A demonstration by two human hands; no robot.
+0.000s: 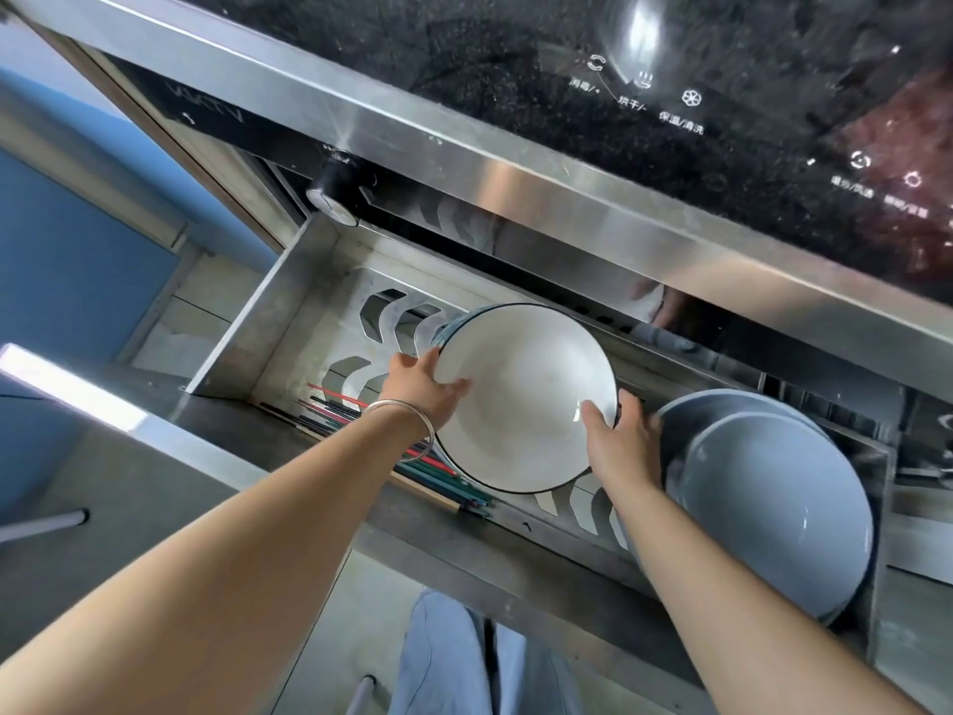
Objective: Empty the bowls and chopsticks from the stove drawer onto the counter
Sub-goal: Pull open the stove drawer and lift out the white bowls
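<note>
The left hand (pixel 420 387) and right hand (pixel 621 441) grip opposite rims of a white, dark-rimmed ceramic bowl (pixel 526 399) above the open steel drawer (pixel 289 296); the black glass stove top (pixel 515 59) bears Chinese control labels, among them 消毒.

a white bowl (pixel 526 397) with a dark rim sat tilted at centre frame over the open steel stove drawer (pixel 268 322). two grey bowls (pixel 773 513) stood on edge, nested, at lower right. coloured chopsticks (pixel 438 474) lay flat along the drawer's front edge, partly hidden.
</note>
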